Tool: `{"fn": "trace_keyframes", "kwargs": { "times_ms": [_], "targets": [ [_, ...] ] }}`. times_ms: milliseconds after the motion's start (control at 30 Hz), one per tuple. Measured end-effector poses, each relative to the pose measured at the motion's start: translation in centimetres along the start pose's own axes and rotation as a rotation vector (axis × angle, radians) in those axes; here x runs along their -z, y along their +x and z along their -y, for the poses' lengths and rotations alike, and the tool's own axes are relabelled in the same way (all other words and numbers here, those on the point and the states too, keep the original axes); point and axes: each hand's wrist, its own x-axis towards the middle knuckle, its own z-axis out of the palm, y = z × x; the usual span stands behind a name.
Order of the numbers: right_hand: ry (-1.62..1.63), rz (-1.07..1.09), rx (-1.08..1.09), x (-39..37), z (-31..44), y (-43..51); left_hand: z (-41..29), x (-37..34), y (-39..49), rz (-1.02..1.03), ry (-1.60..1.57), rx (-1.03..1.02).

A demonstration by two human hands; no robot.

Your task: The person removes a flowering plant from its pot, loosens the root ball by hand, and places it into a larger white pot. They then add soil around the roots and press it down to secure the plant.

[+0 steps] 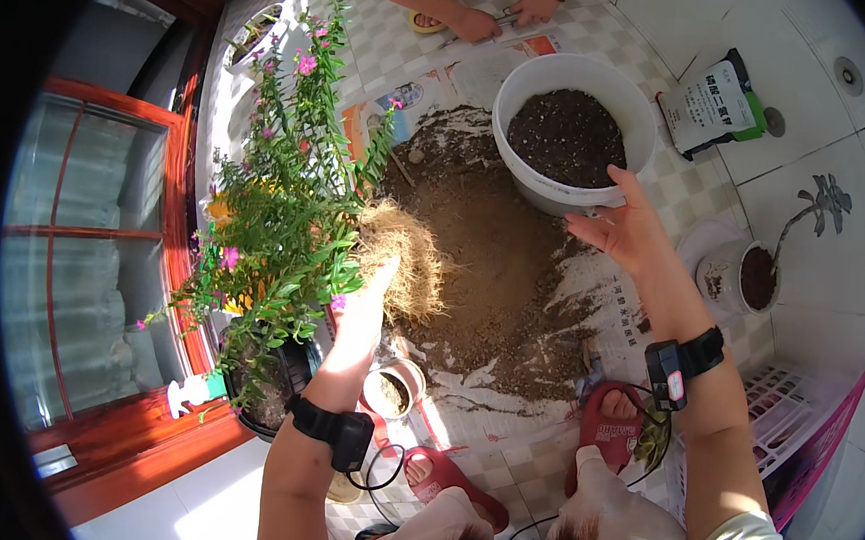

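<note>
My left hand (367, 295) grips the pale, fibrous root ball (414, 265) of a leafy plant with small pink flowers (278, 221). The roots are out of any pot, and the stems lean away to the left and upward in the head view. My right hand (624, 223) is at the near rim of a large white plastic pot (540, 187), thumb over the edge and fingers against the outer wall. Dark potting soil (566, 136) with white specks partly fills this pot. Loose brown soil (492, 274) lies spread between my hands.
Printed sheets (595, 311) cover the tiled floor. Another person's hands (476, 25) hold a thin tool at the top. A fertilizer bag (715, 105) and potted succulent (759, 278) stand right. A small pot (394, 388), black pot (274, 387) and red-framed glass door (170, 252) are left.
</note>
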Motion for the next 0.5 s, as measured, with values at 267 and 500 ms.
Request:
{"fn": "trace_keyframes", "kwargs": {
  "times_ms": [267,500],
  "targets": [
    [0.077,-0.111,0.055,-1.5,3.7,-0.8,-1.0,0.7,-1.1,-0.09,-0.337,-0.014],
    [-0.02,0.046,0.156,0.3,3.3,-9.0,-1.1,1.7,0.6,-0.016,-0.321,-0.087]
  ]
}}
